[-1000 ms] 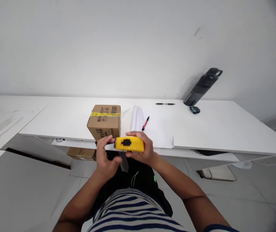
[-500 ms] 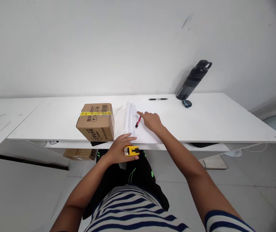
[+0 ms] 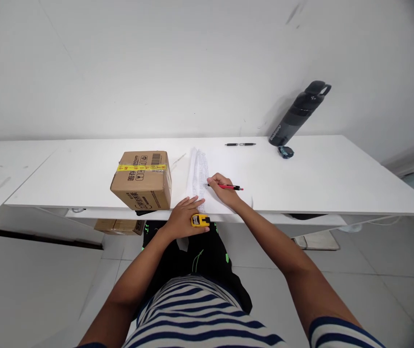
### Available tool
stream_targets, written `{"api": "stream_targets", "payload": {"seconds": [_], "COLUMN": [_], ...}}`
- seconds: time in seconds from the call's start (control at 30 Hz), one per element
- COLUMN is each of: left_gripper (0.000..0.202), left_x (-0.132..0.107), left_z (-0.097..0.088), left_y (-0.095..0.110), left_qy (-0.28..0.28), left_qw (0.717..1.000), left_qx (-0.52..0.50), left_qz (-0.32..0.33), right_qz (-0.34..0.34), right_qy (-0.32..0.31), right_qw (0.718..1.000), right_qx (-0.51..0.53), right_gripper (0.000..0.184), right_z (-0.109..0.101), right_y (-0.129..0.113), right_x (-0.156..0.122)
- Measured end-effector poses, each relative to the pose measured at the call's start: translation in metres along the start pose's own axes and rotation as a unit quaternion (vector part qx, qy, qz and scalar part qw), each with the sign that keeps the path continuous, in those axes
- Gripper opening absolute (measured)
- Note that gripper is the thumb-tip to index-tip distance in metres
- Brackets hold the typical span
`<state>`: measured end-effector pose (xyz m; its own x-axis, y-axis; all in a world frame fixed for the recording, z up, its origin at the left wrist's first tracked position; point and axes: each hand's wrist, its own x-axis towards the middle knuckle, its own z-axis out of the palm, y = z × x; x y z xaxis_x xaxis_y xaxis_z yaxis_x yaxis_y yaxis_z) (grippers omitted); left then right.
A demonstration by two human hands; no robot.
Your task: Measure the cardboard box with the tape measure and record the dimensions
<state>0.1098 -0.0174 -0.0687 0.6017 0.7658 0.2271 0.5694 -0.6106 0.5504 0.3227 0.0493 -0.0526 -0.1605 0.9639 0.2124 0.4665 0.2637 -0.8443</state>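
My right hand (image 3: 223,190) is closed around a red and black pen (image 3: 233,187), its tip on the printed page of an open notebook (image 3: 197,169). At the table's front edge my left hand (image 3: 185,217) holds a yellow and black tape measure (image 3: 200,221) between thumb and palm. Its fingers stretch forward and rest on the lower edge of the page. Left of the notebook stands a closed cardboard box (image 3: 140,179), with a strip of yellow tape across its top.
A black pen (image 3: 240,144) lies near the back edge of the white table (image 3: 319,179). Towards the right a dark water bottle (image 3: 297,116) stands by the wall, with a small dark blue object (image 3: 286,152) in front. Below the table, more cardboard boxes (image 3: 118,226) sit at left.
My right hand has picked the red pen up from the page and now grips it in a writing hold. My left hand keeps the tape measure, moved slightly up.
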Motion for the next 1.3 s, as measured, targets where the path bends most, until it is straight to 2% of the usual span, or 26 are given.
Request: {"api": "stream_targets", "payload": {"seconds": [0.1, 0.37, 0.57, 1.3], "left_gripper": [0.04, 0.039, 0.041, 0.041], "left_x": [0.0012, 0.0018, 0.0011, 0.0006], "left_z": [0.0003, 0.0036, 0.0065, 0.0096], "left_y": [-0.0007, -0.0025, -0.005, -0.0067], "left_qy": [-0.014, -0.006, 0.003, 0.017], "left_qw": [0.999, 0.998, 0.999, 0.998], "left_qx": [0.035, 0.056, 0.046, 0.053], "left_qz": [0.0, 0.006, 0.012, 0.018], "right_qz": [0.026, 0.059, 0.066, 0.073], "right_qy": [-0.012, 0.03, 0.015, 0.057], "right_qw": [0.999, 0.998, 0.997, 0.995], "right_qx": [0.044, 0.022, 0.027, 0.03], "right_gripper": [0.047, 0.043, 0.037, 0.035], "right_z": [0.0065, 0.012, 0.0115, 0.0124], "right_y": [0.0042, 0.0109, 0.0096, 0.0087], "right_x": [0.0007, 0.0072, 0.0048, 0.002]}}
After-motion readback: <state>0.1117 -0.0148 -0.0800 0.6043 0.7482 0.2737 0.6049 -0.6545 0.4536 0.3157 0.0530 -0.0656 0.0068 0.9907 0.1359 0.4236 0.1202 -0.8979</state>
